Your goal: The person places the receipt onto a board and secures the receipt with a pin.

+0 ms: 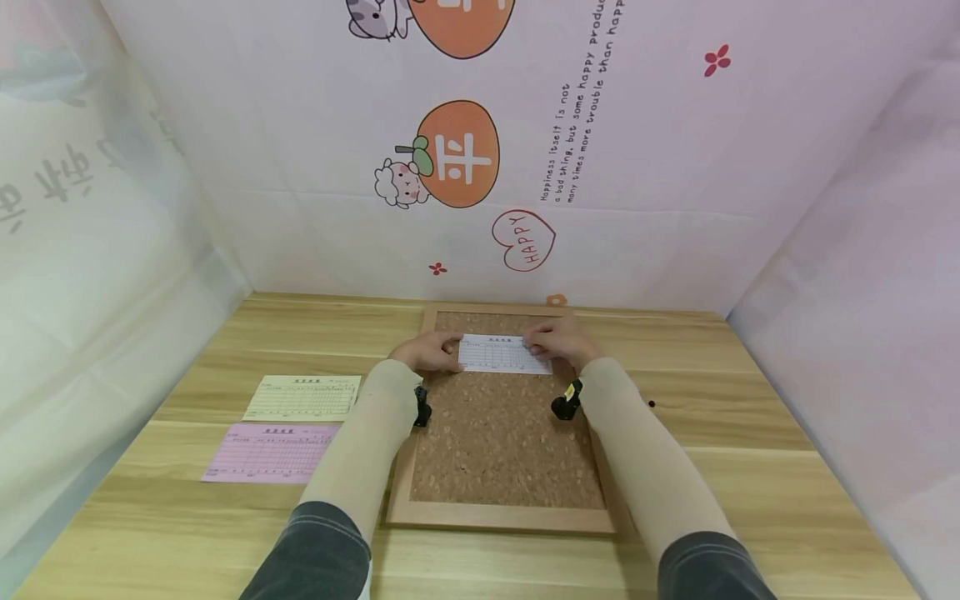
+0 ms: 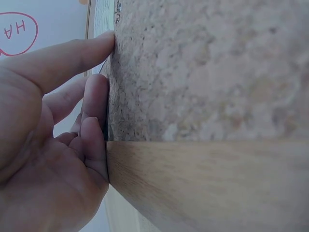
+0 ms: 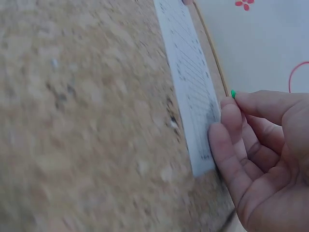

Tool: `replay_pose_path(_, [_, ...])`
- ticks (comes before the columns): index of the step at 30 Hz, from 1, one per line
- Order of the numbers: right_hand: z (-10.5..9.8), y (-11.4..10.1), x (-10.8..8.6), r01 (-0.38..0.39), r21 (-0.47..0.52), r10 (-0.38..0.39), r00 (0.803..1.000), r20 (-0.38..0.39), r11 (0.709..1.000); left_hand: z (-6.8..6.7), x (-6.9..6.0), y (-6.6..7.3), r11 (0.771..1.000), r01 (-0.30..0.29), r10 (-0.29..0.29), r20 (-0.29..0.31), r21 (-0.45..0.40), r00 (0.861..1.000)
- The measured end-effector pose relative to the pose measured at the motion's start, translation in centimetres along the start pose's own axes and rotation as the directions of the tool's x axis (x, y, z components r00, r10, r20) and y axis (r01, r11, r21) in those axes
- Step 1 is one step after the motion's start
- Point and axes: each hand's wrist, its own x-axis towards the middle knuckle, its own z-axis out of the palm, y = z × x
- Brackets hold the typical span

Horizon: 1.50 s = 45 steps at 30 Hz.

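A white printed slip (image 1: 495, 354) lies across the upper part of a wood-framed cork board (image 1: 510, 450). My left hand (image 1: 431, 350) is at the slip's left edge, its fingertips touching the slip and the cork. In the left wrist view one finger (image 2: 82, 58) reaches out straight while others are bent against the board. At the slip's right end, my right hand (image 1: 562, 342) pinches a small green pushpin (image 3: 233, 94) between fingertips. Another of its fingertips rests on the slip (image 3: 186, 82). The pin's point is hidden.
Left of the board, a yellow printed slip (image 1: 303, 398) and a pink one (image 1: 270, 454) lie on the wooden table (image 1: 187, 525), the pink partly behind the left sleeve. A small black dot-like object (image 1: 652, 404) is right of the board. A printed cloth wall (image 1: 637, 233) stands behind.
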Motion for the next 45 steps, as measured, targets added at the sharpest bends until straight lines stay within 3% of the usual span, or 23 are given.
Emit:
replay_pose_path(8, [1.6, -0.2, 0.7, 0.016, -0.022, -0.016, 1.000, 0.020, 1.000, 0.1, -1.4, 1.3, 0.999, -0.003, 0.003, -0.005, 0.042, 1.000])
replay_pose_path(14, [2.6, -0.7, 0.9, -0.041, 0.039, 0.042, 0.999, -0.028, 0.998, 0.1, -2.3, 2.1, 0.999, 0.005, -0.005, -0.005, 0.053, 1.000])
replay_pose_path(18, [3.0, -1.3, 0.6, -0.039, 0.005, 0.039, 0.998, -0.050, 0.999, 0.0, -2.7, 2.4, 0.999, -0.001, 0.001, -0.008, 0.050, 1.000])
replay_pose_path(28, [3.5, -1.6, 1.5, -0.039, -0.056, 0.038, 0.999, -0.028, 0.998, 0.1, -2.4, 2.1, 1.000, 0.013, -0.013, -0.010, 0.026, 1.000])
replay_pose_path(40, [4.1, -2.4, 1.7, -0.157, -0.024, 0.154, 0.984, -0.093, 0.987, 0.2, -2.6, 2.4, 0.999, 0.027, -0.027, -0.005, -0.019, 1.000])
replay_pose_path(45, [4.3, -2.5, 1.8, -0.171, -0.029, 0.167, 0.980, -0.106, 0.985, 0.1, -2.7, 2.6, 1.000, 0.019, -0.019, -0.009, -0.002, 1.000])
